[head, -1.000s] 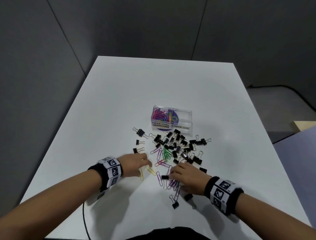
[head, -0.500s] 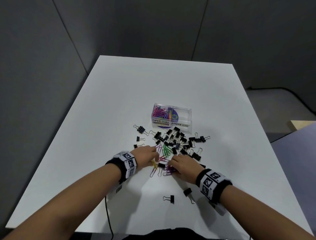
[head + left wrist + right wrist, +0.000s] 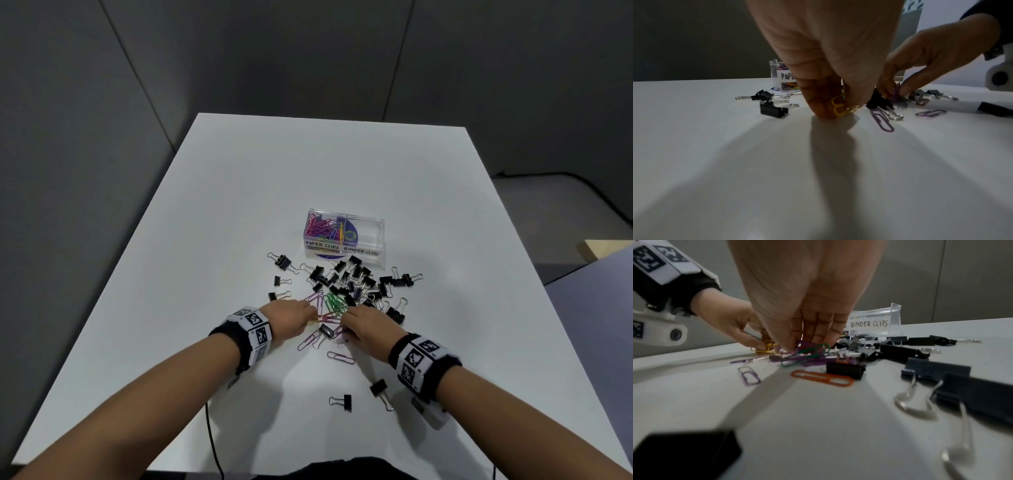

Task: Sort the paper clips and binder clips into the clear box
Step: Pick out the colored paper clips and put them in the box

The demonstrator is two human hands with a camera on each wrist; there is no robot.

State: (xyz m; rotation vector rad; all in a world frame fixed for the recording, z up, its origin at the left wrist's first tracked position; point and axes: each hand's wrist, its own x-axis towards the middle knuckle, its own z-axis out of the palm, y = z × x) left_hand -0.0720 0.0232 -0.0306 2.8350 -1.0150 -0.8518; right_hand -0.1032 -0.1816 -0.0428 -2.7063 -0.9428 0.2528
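both hands drawn forward into pile since a second ago. yellow paper clips (image 3: 839,108) now pinched by left hand (image 3: 291,317); purple paper clips (image 3: 896,92) pinched by right hand (image 3: 368,323). clear box (image 3: 345,247) beyond fingertips, binder-clip side unfilled. carry to paper-clip side judged next.

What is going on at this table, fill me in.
A person is sorting a mixed pile of clips into a clear box labelled for paper clips and binder clips. The left hand pinches yellow paper clips against the white table, while the right hand pinches purple paper clips at the pile's near edge. The paper clip compartment already holds coloured clips; the binder clip compartment looks empty. Most black binder clips still lie loose in front of the box.
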